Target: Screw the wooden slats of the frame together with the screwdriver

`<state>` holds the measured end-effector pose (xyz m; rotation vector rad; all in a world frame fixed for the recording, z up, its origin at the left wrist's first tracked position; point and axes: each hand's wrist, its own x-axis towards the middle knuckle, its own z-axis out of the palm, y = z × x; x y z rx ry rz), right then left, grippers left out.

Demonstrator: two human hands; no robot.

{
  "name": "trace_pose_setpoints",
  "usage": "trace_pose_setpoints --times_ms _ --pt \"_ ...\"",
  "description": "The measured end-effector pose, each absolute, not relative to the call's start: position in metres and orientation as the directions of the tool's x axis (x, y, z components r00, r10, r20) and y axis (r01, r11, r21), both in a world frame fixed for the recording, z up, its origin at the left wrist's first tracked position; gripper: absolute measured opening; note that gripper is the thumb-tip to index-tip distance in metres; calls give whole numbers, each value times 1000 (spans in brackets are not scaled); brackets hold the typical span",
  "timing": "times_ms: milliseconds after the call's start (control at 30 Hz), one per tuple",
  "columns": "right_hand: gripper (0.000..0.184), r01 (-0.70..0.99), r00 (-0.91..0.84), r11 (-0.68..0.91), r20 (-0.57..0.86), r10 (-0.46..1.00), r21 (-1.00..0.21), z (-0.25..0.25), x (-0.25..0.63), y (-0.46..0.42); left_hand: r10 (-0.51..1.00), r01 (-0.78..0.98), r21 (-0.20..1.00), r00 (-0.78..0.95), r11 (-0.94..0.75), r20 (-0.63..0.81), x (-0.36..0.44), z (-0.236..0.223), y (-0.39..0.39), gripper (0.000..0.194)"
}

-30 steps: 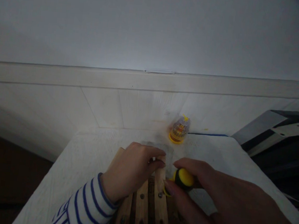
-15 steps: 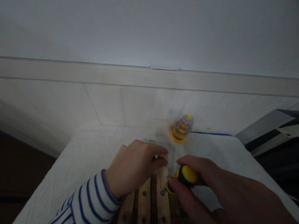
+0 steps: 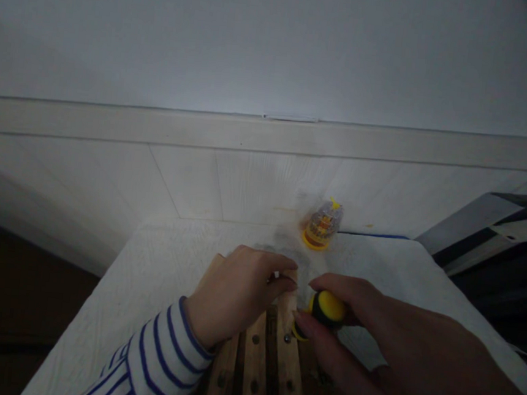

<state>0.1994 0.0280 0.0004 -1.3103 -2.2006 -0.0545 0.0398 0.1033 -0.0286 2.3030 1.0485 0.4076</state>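
Observation:
My left hand (image 3: 236, 293), in a striped sleeve, pinches the far end of the rightmost wooden slat (image 3: 292, 378) between thumb and fingers. My right hand (image 3: 385, 337) is closed around a stubby yellow-and-black screwdriver (image 3: 330, 308), its thumb and forefinger on the handle. The driver's tip is hidden from me. A small screw (image 3: 287, 338) shows in the slat just left of the screwdriver. The middle slat (image 3: 256, 363) and the left slat (image 3: 222, 372) lie alongside, with dark round holes in them.
A clear cone-shaped container with a yellow base (image 3: 322, 227) stands at the back of the white-covered table (image 3: 156, 262), near the pale wall (image 3: 264, 188). Dark furniture with a metal bracket (image 3: 523, 229) rises on the right.
My right hand and the screwdriver have shifted very slightly to the left. My left hand keeps its pinch on the slat.

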Motion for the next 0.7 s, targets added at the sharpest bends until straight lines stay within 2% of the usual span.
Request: trace_pose_setpoints --times_ms 367,700 --pt "12 803 -372 531 469 801 -271 -1 200 27 757 570 622 651 -537 57 40 -31 104 19" --pt "17 804 -381 547 505 775 -234 1 197 27 757 562 632 650 -534 61 40 -32 104 19"
